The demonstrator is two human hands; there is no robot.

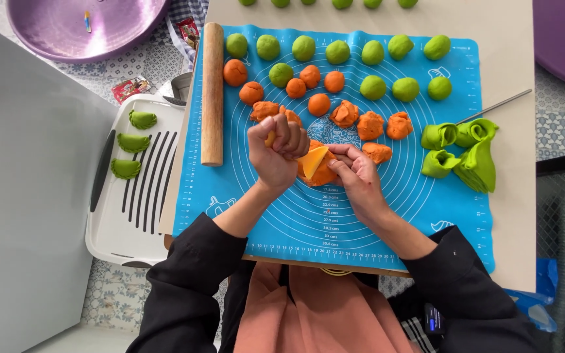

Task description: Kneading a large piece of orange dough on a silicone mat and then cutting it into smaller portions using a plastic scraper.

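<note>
Smooth matt silicone for the blue mat (426, 196); bare, pale wood for the rolling pin (212, 91). Soft, matt dough in the orange lump (322, 175); white plastic tray (109, 222), glossy purple basin (80, 26).

A dough lump (322, 171) lies on the mat (426, 209) between the fingers (286, 134) of both hands, a scraper (312, 160) seemingly pressed into it, dough balls (335, 51) beyond them, a rolling pin (212, 91) to their left, and folded dough (469, 153) to their right.
</note>
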